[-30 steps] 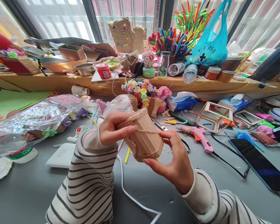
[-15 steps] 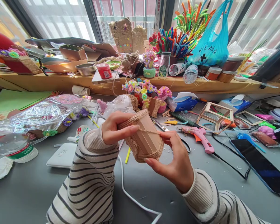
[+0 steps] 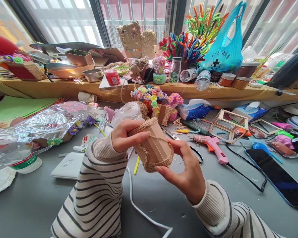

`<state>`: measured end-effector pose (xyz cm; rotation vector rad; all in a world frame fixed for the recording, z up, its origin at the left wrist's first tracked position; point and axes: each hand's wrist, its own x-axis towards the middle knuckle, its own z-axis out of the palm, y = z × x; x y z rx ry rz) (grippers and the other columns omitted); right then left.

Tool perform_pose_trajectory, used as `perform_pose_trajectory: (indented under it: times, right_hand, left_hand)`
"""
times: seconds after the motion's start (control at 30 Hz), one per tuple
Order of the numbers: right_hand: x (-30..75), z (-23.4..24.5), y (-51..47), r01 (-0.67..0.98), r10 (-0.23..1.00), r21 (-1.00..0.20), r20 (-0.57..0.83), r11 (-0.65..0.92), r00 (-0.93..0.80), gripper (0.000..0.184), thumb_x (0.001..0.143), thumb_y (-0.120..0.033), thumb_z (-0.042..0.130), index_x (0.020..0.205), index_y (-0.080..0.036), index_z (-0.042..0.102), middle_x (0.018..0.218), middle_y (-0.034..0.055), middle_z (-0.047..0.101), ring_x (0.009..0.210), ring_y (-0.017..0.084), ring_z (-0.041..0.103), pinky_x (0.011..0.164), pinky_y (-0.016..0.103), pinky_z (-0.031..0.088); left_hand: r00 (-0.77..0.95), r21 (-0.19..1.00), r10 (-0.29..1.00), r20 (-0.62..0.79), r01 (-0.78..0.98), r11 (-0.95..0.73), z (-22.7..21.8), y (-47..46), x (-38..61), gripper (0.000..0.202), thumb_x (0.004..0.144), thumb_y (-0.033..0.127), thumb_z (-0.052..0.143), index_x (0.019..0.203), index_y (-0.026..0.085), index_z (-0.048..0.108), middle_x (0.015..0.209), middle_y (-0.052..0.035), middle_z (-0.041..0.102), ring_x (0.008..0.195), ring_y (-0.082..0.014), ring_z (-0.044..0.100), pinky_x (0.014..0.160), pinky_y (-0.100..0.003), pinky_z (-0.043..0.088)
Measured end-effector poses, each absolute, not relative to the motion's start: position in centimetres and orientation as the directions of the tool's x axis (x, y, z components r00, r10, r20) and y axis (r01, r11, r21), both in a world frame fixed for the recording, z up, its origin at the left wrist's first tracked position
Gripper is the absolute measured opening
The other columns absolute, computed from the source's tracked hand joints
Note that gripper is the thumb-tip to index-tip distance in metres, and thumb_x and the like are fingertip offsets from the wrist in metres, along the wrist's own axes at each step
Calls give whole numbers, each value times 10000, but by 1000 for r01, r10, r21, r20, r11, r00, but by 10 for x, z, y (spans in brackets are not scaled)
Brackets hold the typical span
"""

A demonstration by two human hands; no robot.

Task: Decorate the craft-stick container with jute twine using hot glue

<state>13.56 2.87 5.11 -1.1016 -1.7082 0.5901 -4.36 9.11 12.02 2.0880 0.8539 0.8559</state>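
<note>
The wooden pot (image 3: pixel 154 150) is held tilted above the table (image 3: pixel 154 198), left hand (image 3: pixel 124 136) clasping its 10 o'clock edge, right hand (image 3: pixel 188 173) pinching its 4 o'clock edge, presumably so 2 opposed grips steady it while leaving the slatted face (image 3: pixel 161 143) exposed.

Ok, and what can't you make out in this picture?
All in the head view:
Wooden piece with twine: its far side is turned away.
Left hand: fingertips, except the thumb's, hidden behind the piece.
Scissors: partly covered by the right hand.
Phone: cut off by the right edge.
</note>
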Motion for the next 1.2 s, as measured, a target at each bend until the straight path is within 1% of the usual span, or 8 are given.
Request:
perform_pose_trajectory:
  times: [0.3,0.63,0.87,1.07,1.2]
  right_hand:
    - [136,52,30,392,875,-789,471,473,-108,550,615,-406,654,1082,-186,463,1017,84,530,896,195,525,772,357,474]
    - [136,52,30,393,881,-794,460,464,-110,556,611,-402,660,1074,-163,466,1002,83,529,887,182,525,778,334,470]
    - [136,51,30,390,878,-793,465,469,-111,542,618,-408,653,1077,-189,465,1005,84,536,880,196,529,766,365,476]
    - [136,50,31,390,882,-796,458,462,-110,537,618,-410,650,1075,-192,468,1000,80,539,868,192,532,756,358,479]
    - [136,50,31,394,879,-792,463,467,-112,535,619,-414,648,1073,-195,471,1000,80,539,873,195,532,753,357,477]
  left_hand:
    - [577,787,760,299,301,-539,121,92,-44,239,725,298,467,730,91,587,538,8,502,479,-86,432,419,-176,351]
    - [578,788,757,303,295,-540,120,92,-43,235,730,297,465,712,93,581,541,4,504,482,-85,434,422,-175,352]
    - [577,796,765,287,301,-526,121,91,-43,237,729,300,465,719,90,576,543,5,500,482,-85,434,417,-172,346]
    - [557,820,787,265,300,-488,120,92,-42,235,720,304,478,725,94,582,550,1,515,504,-98,460,444,-181,371]
    - [567,813,776,277,292,-503,119,92,-43,242,725,303,479,739,89,592,559,-3,523,502,-93,457,438,-176,369]
